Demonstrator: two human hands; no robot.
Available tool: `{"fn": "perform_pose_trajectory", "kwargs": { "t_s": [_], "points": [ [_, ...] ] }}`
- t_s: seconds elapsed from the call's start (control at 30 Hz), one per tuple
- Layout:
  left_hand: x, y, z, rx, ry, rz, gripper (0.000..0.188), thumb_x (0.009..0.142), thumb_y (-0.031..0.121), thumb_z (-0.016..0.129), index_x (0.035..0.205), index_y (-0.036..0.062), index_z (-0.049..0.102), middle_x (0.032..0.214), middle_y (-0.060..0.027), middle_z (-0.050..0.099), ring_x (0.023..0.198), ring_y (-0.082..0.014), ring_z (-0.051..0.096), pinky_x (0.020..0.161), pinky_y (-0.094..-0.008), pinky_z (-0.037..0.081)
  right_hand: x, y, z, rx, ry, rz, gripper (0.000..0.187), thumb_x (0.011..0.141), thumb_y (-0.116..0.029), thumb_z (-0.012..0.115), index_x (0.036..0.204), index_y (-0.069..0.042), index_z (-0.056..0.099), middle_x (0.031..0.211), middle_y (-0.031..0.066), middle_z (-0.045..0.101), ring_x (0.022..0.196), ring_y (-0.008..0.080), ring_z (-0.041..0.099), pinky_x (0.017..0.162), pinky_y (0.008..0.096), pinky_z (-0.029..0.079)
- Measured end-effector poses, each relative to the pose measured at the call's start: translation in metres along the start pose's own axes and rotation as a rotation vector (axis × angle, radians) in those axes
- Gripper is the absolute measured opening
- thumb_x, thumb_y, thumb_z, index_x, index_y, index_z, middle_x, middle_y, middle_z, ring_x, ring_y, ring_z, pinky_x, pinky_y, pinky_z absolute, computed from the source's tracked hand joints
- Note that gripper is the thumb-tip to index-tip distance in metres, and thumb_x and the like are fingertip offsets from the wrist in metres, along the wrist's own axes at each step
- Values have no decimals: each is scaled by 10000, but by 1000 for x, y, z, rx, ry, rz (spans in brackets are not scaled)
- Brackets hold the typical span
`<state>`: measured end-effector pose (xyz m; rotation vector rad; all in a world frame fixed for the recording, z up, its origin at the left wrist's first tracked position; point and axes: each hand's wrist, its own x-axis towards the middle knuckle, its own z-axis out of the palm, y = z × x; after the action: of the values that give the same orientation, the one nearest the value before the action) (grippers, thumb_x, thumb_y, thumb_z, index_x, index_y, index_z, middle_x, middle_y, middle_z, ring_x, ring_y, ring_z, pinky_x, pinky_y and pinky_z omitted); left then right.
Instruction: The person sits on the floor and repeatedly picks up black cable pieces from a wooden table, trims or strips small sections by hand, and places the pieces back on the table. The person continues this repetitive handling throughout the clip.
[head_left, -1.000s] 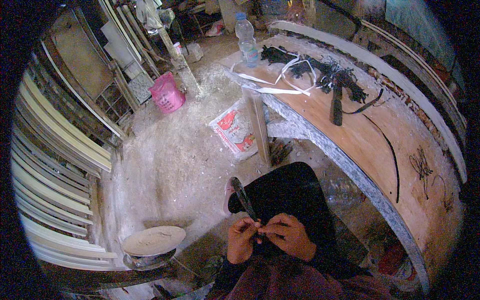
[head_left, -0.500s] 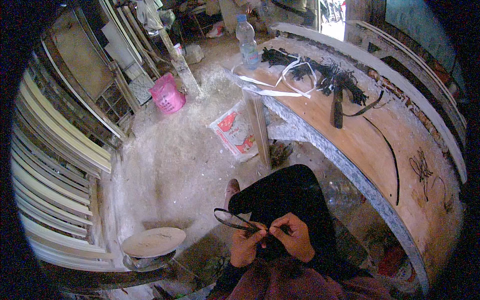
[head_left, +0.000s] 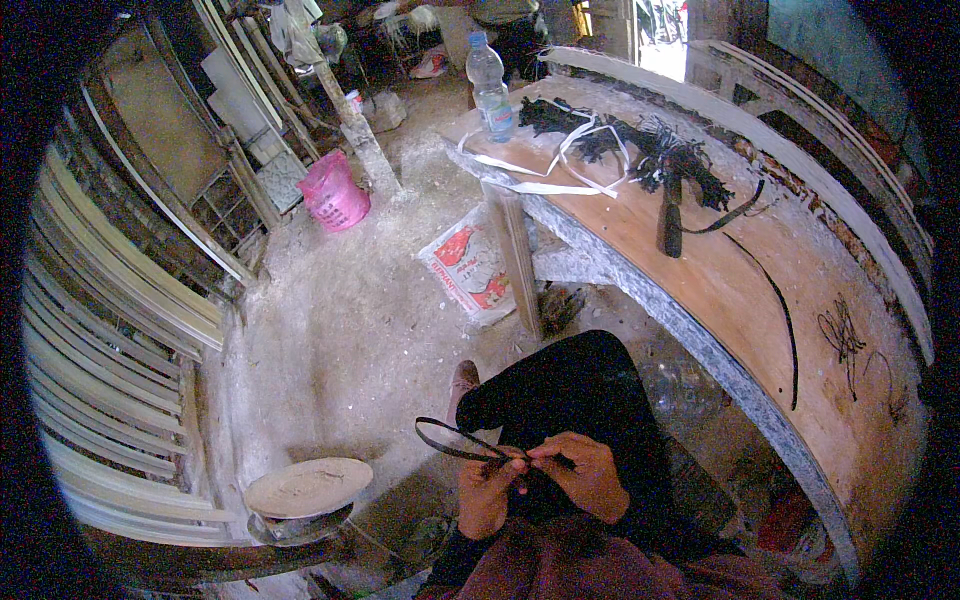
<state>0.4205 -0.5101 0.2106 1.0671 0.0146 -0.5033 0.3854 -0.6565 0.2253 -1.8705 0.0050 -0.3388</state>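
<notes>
A thin black strap (head_left: 450,452), bent into a narrow loop, sticks out to the left from between my fingers. My left hand (head_left: 487,492) pinches it between thumb and fingers, the palm turned inward. My right hand (head_left: 585,478) is closed beside it, thumb and forefinger meeting the left fingertips at the strap's end. Exactly how the strap's ends lie there is hidden by the fingers. Both hands are above my lap, in front of my dark-trousered knee (head_left: 560,380).
On the curved workbench (head_left: 720,290) to my right lie a bundle of black strips (head_left: 640,150), a dark-handled tool (head_left: 670,225), white strapping (head_left: 560,187) and black cord (head_left: 845,340). A plastic bottle (head_left: 490,90) stands at its far corner. A round stool (head_left: 308,487) is left, a pink bag (head_left: 333,192) beyond.
The black loop has shifted slightly left and up. My right fingers have moved in a little closer to the left fingertips.
</notes>
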Motion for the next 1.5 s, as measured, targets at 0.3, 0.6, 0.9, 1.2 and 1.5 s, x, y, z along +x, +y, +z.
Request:
{"fn": "perform_pose_trajectory", "kwargs": {
  "t_s": [0.3, 0.6, 0.9, 1.2, 1.5],
  "points": [
    [-4, -1, -13, 275, -6, 32, 143, 737, -70, 588, 787, 45, 519, 894, -128, 585, 701, -163, 567, 556, -264, 495, -5, 12, 4, 272, -320, 287, 154, 854, -194, 551, 880, -43, 565, 810, 35, 563, 756, 122, 530, 686, 253, 426],
    [-6, 8, -12, 331, -162, 269, 153, 732, -104, 572, 784, 30, 520, 888, -154, 574, 700, -179, 578, 558, -268, 504, -11, 21, 12, 845, -241, 517, 118, 846, -156, 565, 847, -41, 536, 788, 15, 540, 738, 86, 496, 654, 212, 392],
    [-2, 2, -2, 175, -11, 28, 199, 696, -73, 645, 755, 53, 503, 740, -76, 577, 617, -147, 571, 514, -257, 481, -7, 8, 5, 589, -77, 424, 99, 807, -117, 612, 819, -21, 589, 788, 51, 610, 727, 114, 563, 702, 249, 449],
    [-3, -6, -8, 61, -1, 7, 176, 706, -49, 648, 756, 47, 510, 733, -51, 561, 580, -139, 550, 484, -245, 461, -9, -1, 0, -24, 93, -164, 130, 689, -67, 692, 805, -86, 637, 760, 81, 619, 704, 192, 601, 621, 285, 489],
    [-2, 6, -11, -55, -175, -122, 221, 724, -31, 645, 770, 86, 463, 755, -37, 559, 636, -117, 540, 481, -205, 415, -6, 1, -9, -211, 76, -721, 235, 645, -39, 681, 864, -113, 637, 980, 86, 616, 730, 209, 607, 644, 322, 507]
  ]
}}
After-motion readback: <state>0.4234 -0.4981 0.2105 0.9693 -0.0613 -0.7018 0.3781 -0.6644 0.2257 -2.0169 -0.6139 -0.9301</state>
